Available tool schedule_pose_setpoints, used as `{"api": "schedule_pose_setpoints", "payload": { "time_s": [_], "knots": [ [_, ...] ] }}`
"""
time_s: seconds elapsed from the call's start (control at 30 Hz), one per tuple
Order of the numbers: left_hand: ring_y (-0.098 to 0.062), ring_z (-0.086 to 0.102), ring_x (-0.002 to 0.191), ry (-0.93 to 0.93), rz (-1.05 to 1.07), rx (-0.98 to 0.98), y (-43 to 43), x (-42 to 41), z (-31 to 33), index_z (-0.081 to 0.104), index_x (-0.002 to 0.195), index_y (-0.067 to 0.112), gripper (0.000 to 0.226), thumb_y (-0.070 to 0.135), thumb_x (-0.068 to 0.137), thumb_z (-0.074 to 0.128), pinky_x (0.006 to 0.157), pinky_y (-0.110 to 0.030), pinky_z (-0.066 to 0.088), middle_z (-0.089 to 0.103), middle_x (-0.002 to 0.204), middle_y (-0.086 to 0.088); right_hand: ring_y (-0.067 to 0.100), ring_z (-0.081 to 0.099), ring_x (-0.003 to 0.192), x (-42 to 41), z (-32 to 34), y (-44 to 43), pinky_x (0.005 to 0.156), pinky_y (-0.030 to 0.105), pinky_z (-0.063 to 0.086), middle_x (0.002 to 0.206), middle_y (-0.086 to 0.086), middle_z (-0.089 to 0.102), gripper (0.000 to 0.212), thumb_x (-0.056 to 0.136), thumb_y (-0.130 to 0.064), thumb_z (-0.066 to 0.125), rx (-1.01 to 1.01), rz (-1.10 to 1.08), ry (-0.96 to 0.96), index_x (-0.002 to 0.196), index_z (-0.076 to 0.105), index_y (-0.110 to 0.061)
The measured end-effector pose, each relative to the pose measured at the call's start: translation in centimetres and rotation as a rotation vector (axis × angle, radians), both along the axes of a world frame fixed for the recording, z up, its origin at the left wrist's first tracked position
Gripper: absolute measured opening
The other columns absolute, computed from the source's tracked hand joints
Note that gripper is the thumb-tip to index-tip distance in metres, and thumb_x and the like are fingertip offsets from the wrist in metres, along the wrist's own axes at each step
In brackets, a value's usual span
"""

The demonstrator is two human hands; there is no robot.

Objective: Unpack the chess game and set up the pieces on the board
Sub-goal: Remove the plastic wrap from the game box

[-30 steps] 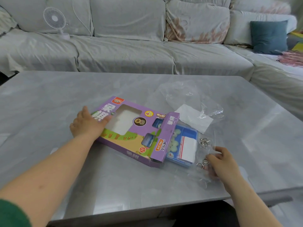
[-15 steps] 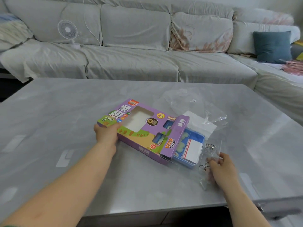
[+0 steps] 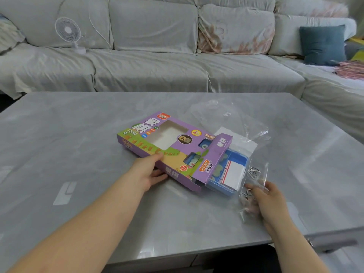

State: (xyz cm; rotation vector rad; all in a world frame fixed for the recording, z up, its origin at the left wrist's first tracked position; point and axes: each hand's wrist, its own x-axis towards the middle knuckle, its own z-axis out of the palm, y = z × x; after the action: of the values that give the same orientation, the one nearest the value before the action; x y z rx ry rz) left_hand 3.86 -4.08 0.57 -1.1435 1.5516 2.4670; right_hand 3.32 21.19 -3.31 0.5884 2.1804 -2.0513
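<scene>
1. The flat purple cardboard box (image 3: 173, 148) with its cut-out window lay mid-table on our glossy grey marble-look table (image 3: 78, 144). A blue plastic tray (image 3: 235, 171) poked out of its open right end.
2. There was lots of bare tabletop to the left, while a crinkly clear bag (image 3: 263, 174) crowded the right.
3. Our left hand (image 3: 145, 172) gripped the box's near edge, thumb on top. Our right hand (image 3: 266, 200) was at the bag, but we couldn't tell if it was gripping.
</scene>
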Motion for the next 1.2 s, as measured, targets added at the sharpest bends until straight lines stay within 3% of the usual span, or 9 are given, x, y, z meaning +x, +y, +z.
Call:
{"api": "schedule_pose_setpoints", "payload": {
  "time_s": [0.1,0.23,0.37,0.47,0.57,0.67,0.9,1.0,1.2],
  "knots": [
    [-0.018,0.053,0.065,0.019,0.021,-0.068,-0.4,-0.2,-0.5,0.047,0.076,0.014,0.017,0.004,0.088,0.053,0.063,-0.033,0.048,0.052,0.075,-0.005,0.004,0.053,0.033,-0.2,-0.2,-0.1,0.032,0.019,0.045,0.077,0.001,0.061,0.029,0.088,0.002,0.050,0.026,0.014,-0.002,0.117,0.050,0.000],
    [-0.015,0.053,0.064,0.070,0.081,-0.115,-2.2,-0.4,-0.1,0.048,0.078,0.015,0.016,0.002,0.088,0.052,0.050,-0.027,0.050,0.054,0.073,-0.003,0.014,0.059,0.041,-0.3,-0.4,-0.8,0.035,0.024,0.048,0.083,0.000,0.064,0.035,0.088,-0.002,0.052,0.060,0.057,-0.001,0.122,0.046,-0.003],
    [-0.014,0.053,0.062,0.093,0.182,-0.160,-4.6,-0.2,0.3,0.047,0.079,0.016,0.016,0.003,0.088,0.051,0.055,-0.028,0.047,0.053,0.073,-0.002,0.029,0.056,0.055,-0.1,-0.1,-1.9,0.034,0.025,0.048,0.085,-0.001,0.063,0.038,0.089,-0.003,0.050,0.090,0.091,0.003,0.127,0.042,-0.004],
    [-0.013,0.053,0.063,0.095,0.232,-0.174,-5.9,0.1,0.1,0.047,0.075,0.016,0.018,0.005,0.088,0.051,0.053,-0.028,0.048,0.054,0.073,-0.002,0.022,0.052,0.054,-0.4,0.2,-2.5,0.046,0.030,0.048,0.084,0.001,0.061,0.036,0.089,-0.004,0.049,0.135,0.101,0.012,0.125,0.043,-0.004],
    [-0.013,0.052,0.064,0.105,0.295,-0.167,-7.4,0.4,-0.1,0.050,0.091,0.012,0.008,0.005,0.089,0.051,0.058,-0.028,0.047,0.053,0.074,-0.002,0.013,0.053,0.055,-0.6,0.8,-2.1,0.055,0.029,0.045,0.084,0.000,0.062,0.035,0.089,-0.003,0.049,0.181,0.109,0.032,0.124,0.045,-0.006],
    [-0.012,0.052,0.063,0.133,0.349,-0.225,-9.3,0.4,0.2,0.048,0.099,0.012,0.013,0.005,0.089,0.051,0.055,-0.028,0.046,0.054,0.075,0.000,0.014,0.059,0.056,-0.6,1.3,-0.8,0.050,0.026,0.044,0.089,0.000,0.065,0.036,0.090,-0.003,0.048,0.215,0.119,0.032,0.124,0.045,-0.012],
    [-0.008,0.056,0.052,0.243,0.372,-0.263,-10.7,-1.1,2.4,0.047,0.074,0.019,0.021,0.005,0.090,0.048,0.047,-0.025,0.050,0.058,0.069,0.001,0.000,0.056,0.037,-0.4,1.5,1.8,0.037,0.016,0.045,0.079,-0.004,0.064,0.035,0.088,-0.003,0.052,0.244,0.066,-0.009,0.122,0.049,-0.009],
    [-0.006,0.056,0.042,0.275,0.350,-0.202,-9.1,-3.0,3.3,0.047,0.071,0.017,0.022,0.006,0.090,0.049,0.037,-0.020,0.047,0.059,0.052,0.002,0.015,0.057,0.051,-0.1,2.2,2.1,0.047,0.023,0.044,0.073,-0.002,0.061,0.033,0.086,-0.002,0.056,0.276,0.052,0.005,0.119,0.052,-0.004],
    [-0.011,0.053,0.052,0.284,0.128,-0.181,-0.9,-9.6,3.8,0.051,0.084,0.011,0.008,0.007,0.091,0.049,0.040,-0.021,0.048,0.053,0.069,-0.003,0.024,0.052,0.077,-0.2,1.7,3.1,0.068,0.027,0.036,0.089,0.009,0.059,0.032,0.085,-0.005,0.056,0.503,0.084,0.037,0.116,0.057,-0.006]
  ]
}}
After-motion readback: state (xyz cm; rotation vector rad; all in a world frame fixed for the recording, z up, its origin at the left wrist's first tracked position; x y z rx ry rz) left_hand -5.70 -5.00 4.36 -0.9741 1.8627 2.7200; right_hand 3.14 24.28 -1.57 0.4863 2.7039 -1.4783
